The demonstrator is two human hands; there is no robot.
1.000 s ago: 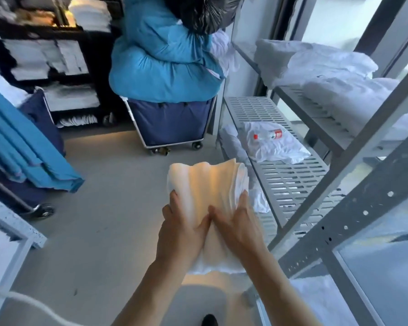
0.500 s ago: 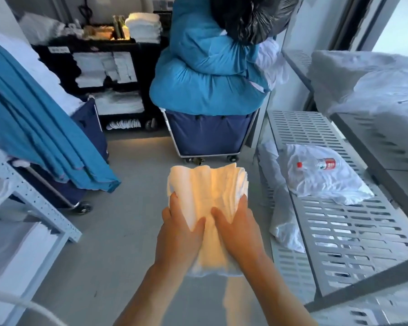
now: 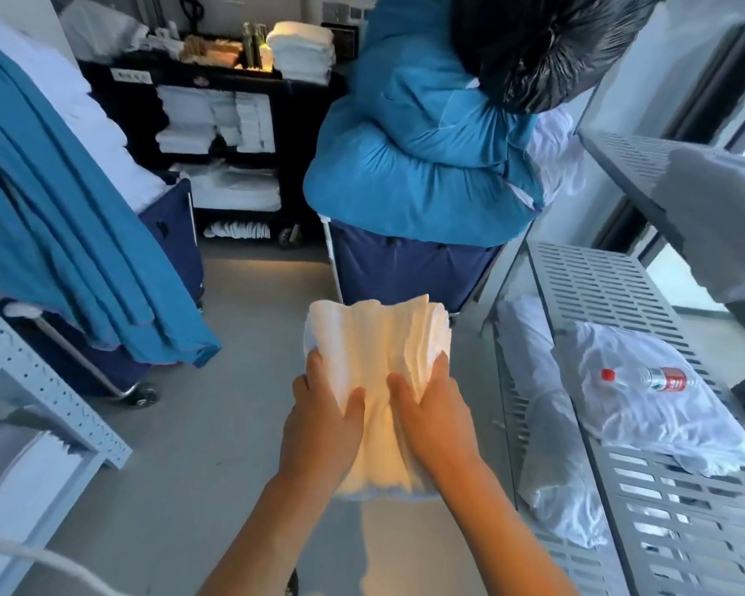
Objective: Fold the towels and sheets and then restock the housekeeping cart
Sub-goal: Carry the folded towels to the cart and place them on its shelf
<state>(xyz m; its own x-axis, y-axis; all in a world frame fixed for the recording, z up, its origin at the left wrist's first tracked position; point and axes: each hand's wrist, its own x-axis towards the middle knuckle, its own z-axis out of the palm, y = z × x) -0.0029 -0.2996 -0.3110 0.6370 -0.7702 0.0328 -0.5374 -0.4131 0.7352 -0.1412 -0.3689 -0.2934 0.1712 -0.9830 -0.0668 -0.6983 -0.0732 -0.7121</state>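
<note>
I carry a stack of folded white towels (image 3: 379, 337) in front of me at waist height, above the grey floor. My left hand (image 3: 323, 415) grips the stack's left side, thumb on top. My right hand (image 3: 431, 412) grips its right side the same way. The black housekeeping cart (image 3: 302, 109) stands at the back, left of centre, with folded white linen on its shelves and a towel pile (image 3: 302, 49) on top.
A navy laundry trolley (image 3: 405, 268) heaped with a blue bundle (image 3: 413, 144) and a black bag (image 3: 547, 40) stands ahead. Another trolley draped in blue sheets (image 3: 61, 217) is left. Grey slatted shelves (image 3: 598, 286) on the right hold white linen and a red-labelled bottle (image 3: 659, 378).
The view has swung left and forward, bringing the black cart and the blue-laden trolley closer. Both hands keep the same grip on the towel stack.
</note>
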